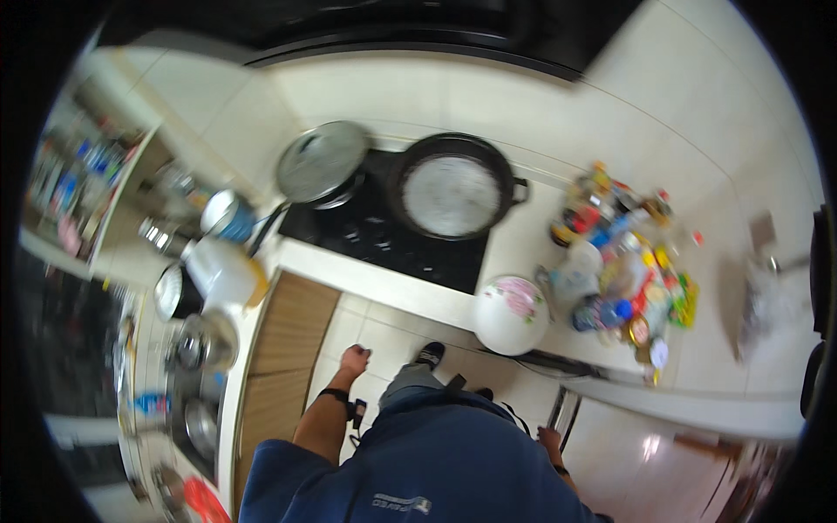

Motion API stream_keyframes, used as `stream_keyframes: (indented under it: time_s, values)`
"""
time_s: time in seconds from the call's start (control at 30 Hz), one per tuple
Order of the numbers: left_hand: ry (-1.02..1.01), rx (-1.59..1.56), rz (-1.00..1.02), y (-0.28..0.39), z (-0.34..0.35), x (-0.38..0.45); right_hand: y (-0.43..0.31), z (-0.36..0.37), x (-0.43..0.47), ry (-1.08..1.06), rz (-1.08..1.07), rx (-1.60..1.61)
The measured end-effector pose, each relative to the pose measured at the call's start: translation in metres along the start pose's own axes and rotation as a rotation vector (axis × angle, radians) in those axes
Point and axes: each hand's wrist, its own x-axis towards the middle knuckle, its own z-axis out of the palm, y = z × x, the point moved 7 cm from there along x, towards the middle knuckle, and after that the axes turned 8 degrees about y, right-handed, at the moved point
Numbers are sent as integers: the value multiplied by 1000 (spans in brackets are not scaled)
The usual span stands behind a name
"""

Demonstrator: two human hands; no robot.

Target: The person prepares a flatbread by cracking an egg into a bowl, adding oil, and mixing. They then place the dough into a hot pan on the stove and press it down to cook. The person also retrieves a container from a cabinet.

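My left hand (355, 361) hangs low before the counter with its fingers curled and no held thing visible. At my right side my right hand (550, 438) is small and partly seen, close to a dark-edged opening under the counter; its fingers are unclear. On the black cooktop (386, 245) stands a black wok (510, 189) containing whitish, cloudy contents (451, 196). Left of it is a long-handled pan (340, 196) under a lid (325, 162). A white dish with pink flowers (511, 315) sits at the counter's front edge.
Bottles and packets (621, 274) crowd the right counter. On the left stand a plastic jug (225, 271), a blue pot (229, 216), a black pot (180, 292) and a glass lid (203, 343). A metal bowl (201, 425) lies in the sink. The range hood (418, 46) overhangs the cooktop.
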Motion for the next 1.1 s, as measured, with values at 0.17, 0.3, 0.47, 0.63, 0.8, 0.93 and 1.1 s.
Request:
stream_keyframes:
  time_s: [0.17,0.3,0.47,0.63,0.8,0.93,1.1]
  values:
    - [112,53,0,-62,-7,-72,26,23,43,-336,-582,-1149]
    - [133,-185,-284,-108,-33,-144,28,73,87,-579,-823,-1328]
    - [254,-377,-521,-193,-48,-211,-31,128,100,-846,-975,-1287]
    - [135,-205,-567,-265,-31,-225,-141,190,117,-1052,-1097,-1337]
    - [366,-374,-579,-324,-52,-226,-272,283,84,-1045,-970,-1354]
    - [548,-622,-656,-370,-84,-245,-364,352,37,-971,-793,-1314]
    - [752,-827,-736,-404,-119,-297,-452,445,-36,-954,-674,-1308]
